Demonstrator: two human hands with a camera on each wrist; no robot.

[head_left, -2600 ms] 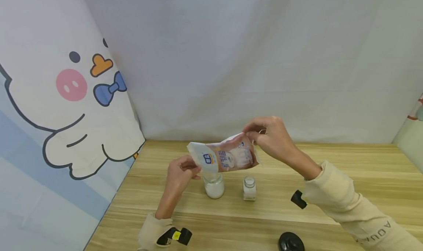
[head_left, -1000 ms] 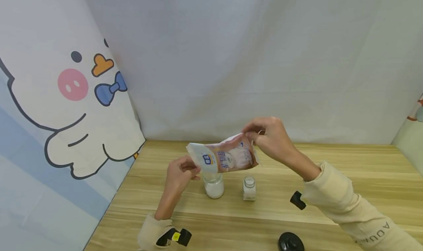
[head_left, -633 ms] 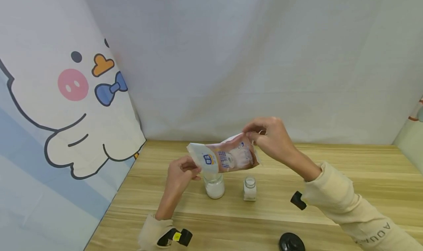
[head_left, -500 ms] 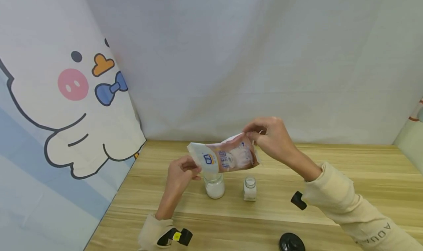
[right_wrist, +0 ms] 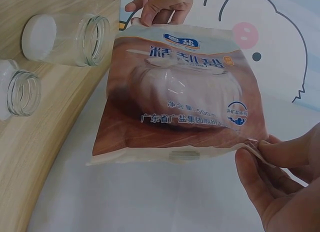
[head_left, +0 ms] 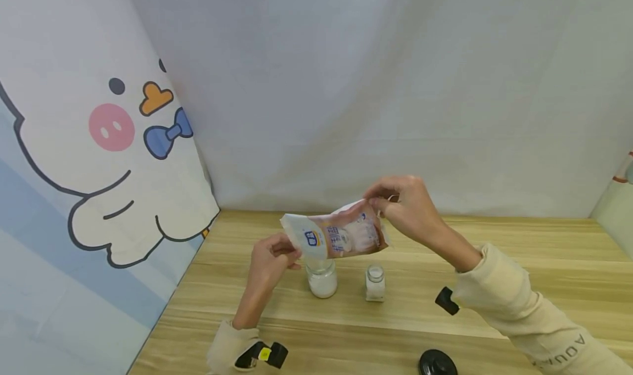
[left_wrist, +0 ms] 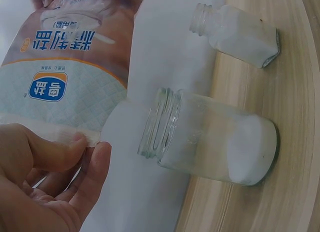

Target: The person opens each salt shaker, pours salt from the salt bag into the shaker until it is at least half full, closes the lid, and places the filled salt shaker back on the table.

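A salt bag, brown and pale blue with Chinese lettering, hangs tilted in the air between both hands. My left hand pinches its lower, pale corner between thumb and fingers. The right hand grips the raised brown end by its upper edge. Just below the left end stands an open round glass jar, its bottom part filled with white salt. In the left wrist view the pinched corner is beside the mouth of that glass jar; whether salt is flowing, I cannot tell.
A smaller open glass bottle with white contents stands right of the jar. Near the front edge of view lies a black round lid. A pale cloth backs the wooden table, and a cartoon-printed cloth borders its left.
Both hands and the salt bag keep nearly the same pose. Only a slight shift of the head view shows.
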